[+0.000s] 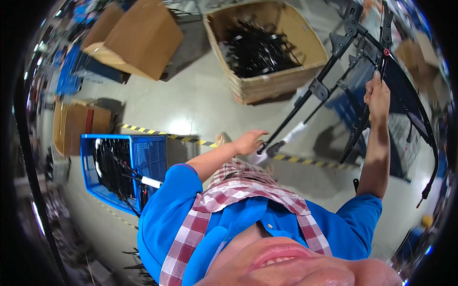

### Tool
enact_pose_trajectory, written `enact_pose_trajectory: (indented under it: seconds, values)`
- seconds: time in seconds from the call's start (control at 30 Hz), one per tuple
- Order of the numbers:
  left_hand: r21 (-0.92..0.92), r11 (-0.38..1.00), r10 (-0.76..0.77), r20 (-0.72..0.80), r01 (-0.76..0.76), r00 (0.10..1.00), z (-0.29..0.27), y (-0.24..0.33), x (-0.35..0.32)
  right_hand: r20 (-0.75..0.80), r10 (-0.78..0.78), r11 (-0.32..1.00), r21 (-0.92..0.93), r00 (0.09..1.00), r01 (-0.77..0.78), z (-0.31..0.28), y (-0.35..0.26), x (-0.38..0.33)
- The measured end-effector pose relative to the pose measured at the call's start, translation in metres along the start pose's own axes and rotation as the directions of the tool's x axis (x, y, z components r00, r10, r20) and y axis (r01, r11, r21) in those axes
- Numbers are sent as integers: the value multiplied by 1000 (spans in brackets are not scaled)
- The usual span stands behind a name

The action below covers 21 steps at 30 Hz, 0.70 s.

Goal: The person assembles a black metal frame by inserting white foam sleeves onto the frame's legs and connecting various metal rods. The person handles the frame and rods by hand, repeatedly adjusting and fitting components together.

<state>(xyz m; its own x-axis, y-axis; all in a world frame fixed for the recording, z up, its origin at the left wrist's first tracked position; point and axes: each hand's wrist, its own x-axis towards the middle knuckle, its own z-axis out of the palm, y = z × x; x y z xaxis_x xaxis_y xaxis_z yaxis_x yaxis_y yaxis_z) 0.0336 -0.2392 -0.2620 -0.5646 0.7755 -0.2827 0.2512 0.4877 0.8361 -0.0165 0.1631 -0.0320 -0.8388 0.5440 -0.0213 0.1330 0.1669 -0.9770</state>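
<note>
A black folding frame of tubes and joints (318, 89), resembling a stroller frame, slants across the right side ahead of me. Dark fabric (403, 126) hangs from its right part, next to a curved black tube. My right hand (378, 97) is closed round a black tube high on the frame, the arm stretched forward. Low on the frame, white wrapping (295, 132) covers part of a tube. My left hand (249, 142) is beside the lower tube ends, fingers apart and holding nothing; whether a fingertip touches the frame cannot be made out.
Ahead stands a large cardboard box (276, 88) with many black parts (257, 47) inside. Another cardboard box (143, 40) is at far left, a smaller brown carton (71, 126) nearer. A blue plastic crate (150, 155) with black parts stands at my left. Yellow-black floor tape (310, 163) crosses ahead.
</note>
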Motion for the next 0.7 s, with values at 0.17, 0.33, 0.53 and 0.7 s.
enact_pose_trajectory:
  seconds: [0.17, 0.33, 0.53, 0.7]
  values:
    - [-428, 875, 129, -246, -227, 961, -48, 117, 17, 194, -256, 938, -189, 947, 292, 60, -141, -2]
    - [-480, 747, 230, -462, -460, 856, -154, 145, 16, 440, -386, 796, -286, 811, 533, 143, -290, -16]
    - [-210, 852, 304, -547, -480, 780, -230, 205, -45, 615, -519, 741, -22, 593, 671, 234, -366, 9]
    - [34, 879, 402, -589, -475, 702, -267, 198, -41, 651, -560, 816, 325, 512, 479, 344, -377, 3]
